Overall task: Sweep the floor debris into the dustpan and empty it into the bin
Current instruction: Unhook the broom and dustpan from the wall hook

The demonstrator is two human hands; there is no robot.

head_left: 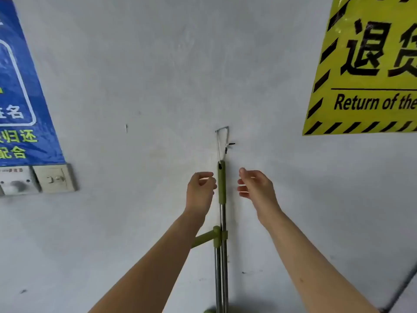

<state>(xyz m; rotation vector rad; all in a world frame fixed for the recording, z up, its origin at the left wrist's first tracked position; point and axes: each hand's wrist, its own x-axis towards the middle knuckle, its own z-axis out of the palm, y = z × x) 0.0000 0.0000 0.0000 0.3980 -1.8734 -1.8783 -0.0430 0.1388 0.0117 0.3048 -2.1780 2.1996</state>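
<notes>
Your left hand [200, 188] sits just left of the green grip [221, 182] at the top of the broom handle, fingers curled loosely, fingertips right at the grip's edge; whether they actually touch it cannot be told. It closes on nothing. Your right hand [256, 186] hovers on the other side with fingers spread and relaxed, a clear gap of bare wall between it and the grip, holding nothing.

The green grip tops a metal pole [223, 222] that hangs straight down the grey wall [158, 86]. A thin cord loop [222, 143] runs from the grip's top up to a fixing in the wall, with a small black nail or screw [231, 144] just beside it. Lower down, a green clip [217, 237] joins this pole to a second metal pole [217, 279] alongside, and a green arm [202, 239] sticks out to the left behind your left forearm. A sliver of green [211, 310] shows at the bottom edge; what it belongs to is not clear. No pan or bin opening is in view, so you see nothing of their contents.

Around the poles the wall is bare on both sides. A blue poster [22, 98] with wall sockets [36, 180] below it lies well off to the left, and a yellow striped sign [365, 64] reading "Return of the" hangs high right. A dark cable [404, 288] runs down the lower right corner.
</notes>
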